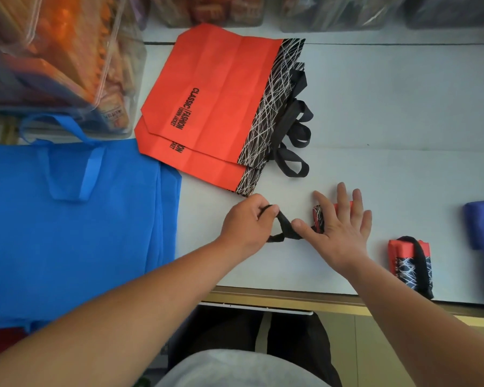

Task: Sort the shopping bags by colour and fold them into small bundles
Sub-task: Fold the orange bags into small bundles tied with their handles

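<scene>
Red-and-black fabric bag bundle [318, 217] sits on the white counter [389, 121] under my flat, spread right hand [344, 229], while my left hand [248, 226] pinches its black strap handle [284, 223], which I should stretch taut and loop round without easing the press.

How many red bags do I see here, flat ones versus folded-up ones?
Flat red bags: 2, stacked
Finished red bundle: 1
Red bundle pressed under right hand, its black strap pinched by left hand: 1
Total: 4 red bags
</scene>
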Tool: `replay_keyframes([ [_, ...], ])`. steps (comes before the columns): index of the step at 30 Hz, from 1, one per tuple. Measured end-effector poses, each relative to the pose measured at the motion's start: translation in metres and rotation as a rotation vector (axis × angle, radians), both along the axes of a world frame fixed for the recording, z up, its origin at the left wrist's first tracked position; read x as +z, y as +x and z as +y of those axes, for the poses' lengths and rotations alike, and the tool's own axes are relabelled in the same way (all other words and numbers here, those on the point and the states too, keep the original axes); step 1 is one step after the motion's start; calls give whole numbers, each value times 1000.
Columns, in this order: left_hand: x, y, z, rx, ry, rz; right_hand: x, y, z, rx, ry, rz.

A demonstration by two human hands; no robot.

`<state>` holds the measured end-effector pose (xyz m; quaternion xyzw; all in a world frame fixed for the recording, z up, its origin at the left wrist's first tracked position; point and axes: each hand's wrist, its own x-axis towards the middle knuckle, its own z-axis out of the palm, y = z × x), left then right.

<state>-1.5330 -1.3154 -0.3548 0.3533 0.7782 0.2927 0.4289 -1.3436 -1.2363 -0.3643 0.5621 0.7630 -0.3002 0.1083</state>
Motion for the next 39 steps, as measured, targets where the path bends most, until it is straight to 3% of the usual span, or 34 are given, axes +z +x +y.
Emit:
replay_keyframes([
  [4, -8, 17, -5, 115, -111, 77, 5, -4, -2, -2, 9, -42],
  [10, -8, 28, -5, 215, -77, -2, 4, -9, -7, -7, 73, -91],
  [17, -11, 19, -7, 118, 12, -58, -6, -6, -6, 37, 127, -100],
  [26, -3, 10, 6, -90, -100, -14, -19, 7, -4, 142, 182, -34],
  [32, 14, 4, 7, -158, -85, -202, -22, 9, -3, 142, 171, -26],
  [36, 27, 10, 10, -27, 57, -297, -15, 12, -2, 170, 144, -14],
  [39, 28, 17, 13, 135, 95, -252, -8, 18, 1, 180, 57, 66],
])
